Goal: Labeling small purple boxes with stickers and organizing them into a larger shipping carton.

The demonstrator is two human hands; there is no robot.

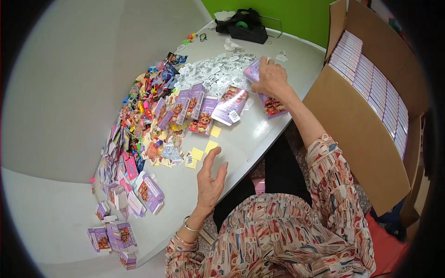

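- Taking the view's centre as hub, we put the right hand (272, 78) at 1 o'clock: thumb and fingers look clamped on a purple box (251, 71), probably spanning its width for a steadier hold.
- Left hand (211, 185) at 6: empty, thumb and fingers apart, near yellow slips (211, 147) at its 12.
- Other box (274, 106) at right hand's 6, near the table (245, 134) edge; likely there for reach.
- Packed rows (373, 88) in the brown carton (354, 139) at 3; snug, so probably propping each other.
- Toy pile (141, 99) at 10, white packets (213, 72) at 12: seemingly grouped against mixing.
- Hidden: exact finger contact, carton's bottom.
- Hard: packet contents; overlapping toys; dark bundle (241, 25) at 12; whether loose boxes (123, 234) at 8 are filled, we can't tell.
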